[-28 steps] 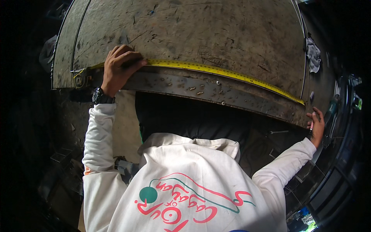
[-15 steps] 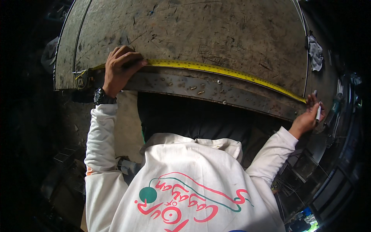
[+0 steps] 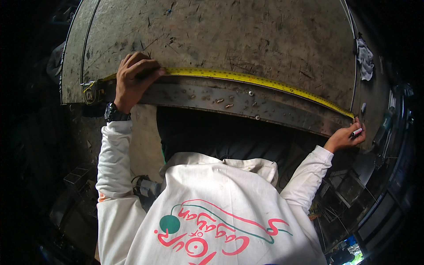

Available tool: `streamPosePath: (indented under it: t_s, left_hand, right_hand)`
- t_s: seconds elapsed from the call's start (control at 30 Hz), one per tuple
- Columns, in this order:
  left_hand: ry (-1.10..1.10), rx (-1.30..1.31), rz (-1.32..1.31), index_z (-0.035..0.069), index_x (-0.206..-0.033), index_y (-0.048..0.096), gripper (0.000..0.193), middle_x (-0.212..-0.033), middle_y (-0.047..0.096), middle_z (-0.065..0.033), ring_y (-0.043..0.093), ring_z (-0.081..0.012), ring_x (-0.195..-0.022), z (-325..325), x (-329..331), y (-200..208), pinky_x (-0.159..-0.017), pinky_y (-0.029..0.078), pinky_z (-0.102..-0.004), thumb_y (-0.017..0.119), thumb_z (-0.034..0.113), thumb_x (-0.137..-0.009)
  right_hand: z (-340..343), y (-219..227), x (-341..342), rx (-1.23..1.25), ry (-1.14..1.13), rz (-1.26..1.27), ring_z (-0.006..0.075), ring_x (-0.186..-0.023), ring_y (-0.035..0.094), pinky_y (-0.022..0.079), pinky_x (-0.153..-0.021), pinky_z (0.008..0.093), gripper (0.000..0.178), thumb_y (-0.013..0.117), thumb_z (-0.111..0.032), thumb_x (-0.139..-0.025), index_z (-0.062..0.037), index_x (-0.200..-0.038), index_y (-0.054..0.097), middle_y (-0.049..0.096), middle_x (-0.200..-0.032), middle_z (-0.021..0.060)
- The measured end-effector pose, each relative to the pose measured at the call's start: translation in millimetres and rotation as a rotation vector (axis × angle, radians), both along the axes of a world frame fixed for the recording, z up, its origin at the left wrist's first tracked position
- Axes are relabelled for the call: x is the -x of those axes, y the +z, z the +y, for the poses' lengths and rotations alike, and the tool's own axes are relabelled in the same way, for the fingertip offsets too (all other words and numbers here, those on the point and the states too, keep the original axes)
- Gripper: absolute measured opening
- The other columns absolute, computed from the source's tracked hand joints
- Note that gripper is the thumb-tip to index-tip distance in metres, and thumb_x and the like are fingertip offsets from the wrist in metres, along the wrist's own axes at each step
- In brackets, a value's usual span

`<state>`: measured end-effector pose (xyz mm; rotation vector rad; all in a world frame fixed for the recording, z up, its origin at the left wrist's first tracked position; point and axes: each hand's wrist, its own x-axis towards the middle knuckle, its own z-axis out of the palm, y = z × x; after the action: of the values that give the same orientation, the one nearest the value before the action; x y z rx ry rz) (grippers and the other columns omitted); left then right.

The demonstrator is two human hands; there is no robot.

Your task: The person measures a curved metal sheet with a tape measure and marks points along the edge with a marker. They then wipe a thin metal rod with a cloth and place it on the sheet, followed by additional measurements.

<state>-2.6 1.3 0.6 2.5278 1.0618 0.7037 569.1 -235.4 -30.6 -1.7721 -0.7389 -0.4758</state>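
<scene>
Tape [image 3: 247, 79] is laid along table [image 3: 221, 35], ten to three o'clock | left hand [image 3: 131, 84] curled over it, grip unclear | marker [image 3: 357, 132] gripped by right hand [image 3: 342, 139] | measuring is likely being done; straight tape seems needed

Scarred worktable [image 3: 247, 39]; yellow tape measure [image 3: 247, 78], apparently thin rods [image 3: 84, 48] atop.

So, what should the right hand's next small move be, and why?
I'd probably have the right hand press lightly on the right end of the yellow tape measure to steady it: that hand is right at that end, with a marker in its grasp, while the left hand is on the tape toward the other end.
</scene>
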Motion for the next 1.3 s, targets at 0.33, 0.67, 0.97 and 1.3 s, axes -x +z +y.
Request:
streamPosePath:
  t_s: [0.33,0.67,0.97,1.3]
  left_hand:
    - [0.021,-0.01,0.006,0.009,-0.095,0.077,0.02,-0.094,0.068,-0.0046,0.062,-0.0249,-0.091,0.5,-1.1,0.6,-0.085,0.048,-0.0388,0.085,0.022,-0.082]
    - [0.023,0.015,-0.023,0.008,-0.093,0.076,0.023,-0.091,0.068,-0.0045,0.062,-0.0253,-0.09,-0.2,-2.0,1.5,-0.083,0.049,-0.039,0.087,0.022,-0.079]
    - [0.034,0.013,-0.023,0.008,-0.094,0.077,0.023,-0.092,0.068,-0.0046,0.062,-0.0254,-0.09,-0.8,-2.7,1.8,-0.083,0.049,-0.0386,0.087,0.022,-0.078]
    - [0.02,0.021,-0.021,0.008,-0.095,0.077,0.022,-0.092,0.067,-0.0049,0.062,-0.0257,-0.091,-0.2,-3.1,3.2,-0.083,0.049,-0.0386,0.085,0.02,-0.079]
  right_hand:
    - [-0.5,-2.2,-1.7,-0.003,0.01,0.034,0.0264,-0.102,0.071,0.056,-0.093,0.0358,0.028,0.059,-0.02,-0.106,0.0028,-0.122,0.054,0.069,-0.113,0.0182]
    - [-2.6,-6.0,-8.0,0.018,0.052,0.065,0.0258,-0.1,0.071,0.057,-0.09,0.0364,0.024,0.06,-0.016,-0.105,0.0037,-0.119,0.057,0.068,-0.111,0.0176]
    - [0.9,-1.1,-1.0,0.07,0.03,0.069,0.0246,-0.098,0.071,0.056,-0.09,0.0354,0.023,0.06,-0.017,-0.105,0.003,-0.115,0.06,0.07,-0.106,0.0163]
    - [1.8,0.6,0.6,0.134,0.011,0.037,0.0238,-0.096,0.07,0.054,-0.09,0.0359,0.02,0.063,-0.016,-0.102,-0.0002,-0.114,0.064,0.071,-0.103,0.0128]
